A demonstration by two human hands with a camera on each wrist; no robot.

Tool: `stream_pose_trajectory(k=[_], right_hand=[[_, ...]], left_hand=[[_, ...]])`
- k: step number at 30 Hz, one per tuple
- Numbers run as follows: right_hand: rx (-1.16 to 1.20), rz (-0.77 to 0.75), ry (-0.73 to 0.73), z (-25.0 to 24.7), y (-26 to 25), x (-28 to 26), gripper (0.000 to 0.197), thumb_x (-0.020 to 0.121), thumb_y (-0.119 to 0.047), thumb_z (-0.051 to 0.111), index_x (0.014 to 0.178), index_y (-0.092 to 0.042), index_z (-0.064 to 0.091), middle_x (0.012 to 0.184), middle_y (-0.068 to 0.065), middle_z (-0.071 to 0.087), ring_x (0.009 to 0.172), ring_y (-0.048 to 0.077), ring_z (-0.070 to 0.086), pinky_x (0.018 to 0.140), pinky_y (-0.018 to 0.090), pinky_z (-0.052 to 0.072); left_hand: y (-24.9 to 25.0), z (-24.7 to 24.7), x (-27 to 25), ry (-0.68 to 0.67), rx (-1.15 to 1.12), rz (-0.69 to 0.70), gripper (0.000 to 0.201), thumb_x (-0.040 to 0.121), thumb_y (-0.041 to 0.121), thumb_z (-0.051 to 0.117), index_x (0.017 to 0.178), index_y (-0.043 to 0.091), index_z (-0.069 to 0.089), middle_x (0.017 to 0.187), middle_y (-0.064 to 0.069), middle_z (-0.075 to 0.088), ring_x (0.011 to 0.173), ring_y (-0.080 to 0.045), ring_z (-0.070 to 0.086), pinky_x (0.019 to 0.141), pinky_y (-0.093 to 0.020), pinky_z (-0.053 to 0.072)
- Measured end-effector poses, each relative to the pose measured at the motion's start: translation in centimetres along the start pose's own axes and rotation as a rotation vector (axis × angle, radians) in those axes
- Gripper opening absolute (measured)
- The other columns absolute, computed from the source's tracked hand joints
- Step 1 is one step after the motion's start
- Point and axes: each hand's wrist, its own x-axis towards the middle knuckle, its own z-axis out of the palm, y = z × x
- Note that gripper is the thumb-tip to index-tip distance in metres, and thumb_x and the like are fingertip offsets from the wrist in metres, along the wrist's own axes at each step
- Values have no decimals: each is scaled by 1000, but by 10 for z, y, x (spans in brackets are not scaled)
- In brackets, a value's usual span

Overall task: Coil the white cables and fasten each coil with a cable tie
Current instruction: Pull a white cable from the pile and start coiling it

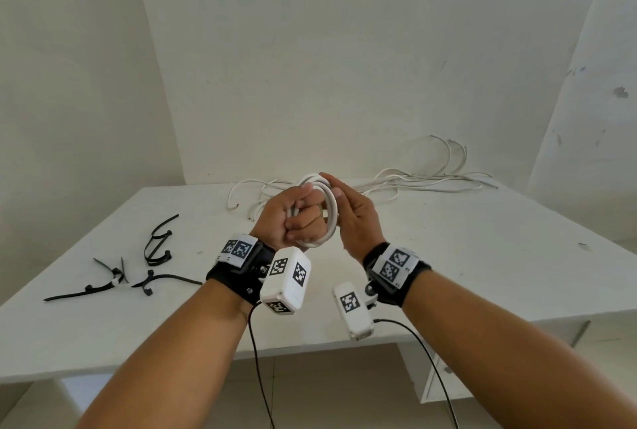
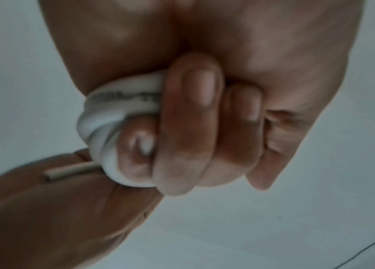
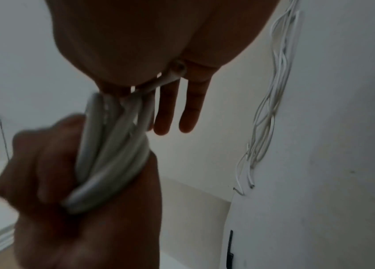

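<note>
The coil of thick white round-sheathed cable [image 1: 320,211] is held in the air above the white table [image 1: 448,256], well in front of the loose white cables [image 1: 396,182] lying along the table's far edge. The left hand [image 1: 293,218] is a tight fist, its fingers [image 2: 191,118] wrapped round the bunched turns. The right hand [image 1: 355,218] has its fingers [image 3: 189,107] nearly straight, lying against the coil's outer side, with a cut cable end [image 3: 175,72] against its palm.

The cable looks light but stiff and springy, so the turns will likely fan open if the fist relaxes. The crossing of the turns inside the fist seems the best spot to hold and to tie.

The black plastic cable ties [image 1: 151,266] lie scattered on the table's left part, well apart from the coil; nothing blocks the way to them.
</note>
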Motion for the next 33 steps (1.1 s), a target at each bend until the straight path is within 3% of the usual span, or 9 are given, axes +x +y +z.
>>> stream_pose_trajectory(k=[5,8,12,14,18,22,26,30,33], right_hand=[[127,61,-36,9,-2,-2,44,98,-48,43,129,-24,62,126,6,68,122,25,61,107,47,45],[11,77,-62,5,-4,-1,46,95,-48,48,129,-20,61,121,2,69,116,20,63,104,47,48],[-113,88,-105,-6,-2,0,38,94,-44,52,123,-21,63,111,0,73,106,18,67,96,46,53],[-19,121,-150,-10,-1,-1,36,94,-38,56,122,-18,63,107,1,73,103,19,68,94,43,54],[182,219,-272,-19,0,-3,31,94,-28,58,122,-17,61,99,1,73,93,20,67,85,37,54],[-139,101,-264,-28,-3,-1,29,94,-37,59,119,-22,61,98,0,72,93,17,69,85,34,55],[-539,-52,-325,-38,-15,6,29,100,-27,57,127,-17,54,84,-14,63,71,-4,59,68,10,45],[-714,-192,-493,-33,-15,13,31,100,-20,55,128,-8,52,98,-1,65,82,9,56,72,11,37],[-756,-247,-580,-26,-14,20,29,101,-19,51,126,-4,52,111,10,64,96,20,58,83,21,40]], left_hand=[[-4,-2,2,47,1,79,36,91,35,59,64,22,40,39,5,27,32,-13,25,41,-24,29],[-6,-3,1,102,64,74,42,88,40,64,62,22,37,37,5,26,34,-13,30,42,-25,25],[-16,0,-4,248,76,65,46,79,50,74,55,23,46,34,8,35,59,-14,61,66,-22,48],[-17,1,-5,266,149,46,48,77,56,74,54,24,46,35,9,37,73,-14,65,78,-23,50],[-16,0,-7,257,219,-20,50,75,59,75,54,24,46,35,9,38,82,-14,68,81,-22,50],[-16,-2,-7,376,412,-79,47,69,65,76,53,25,57,43,5,51,78,-17,68,74,-25,50],[-21,-13,-11,536,556,-121,38,81,53,68,98,19,72,75,-8,71,77,-20,67,77,-33,51],[-18,-23,-13,619,515,-108,60,86,42,67,121,-5,57,77,-7,66,71,-17,67,78,-35,51],[-16,-15,-11,708,451,-63,36,100,33,54,106,-1,65,72,-8,61,62,-17,59,71,-37,50]])
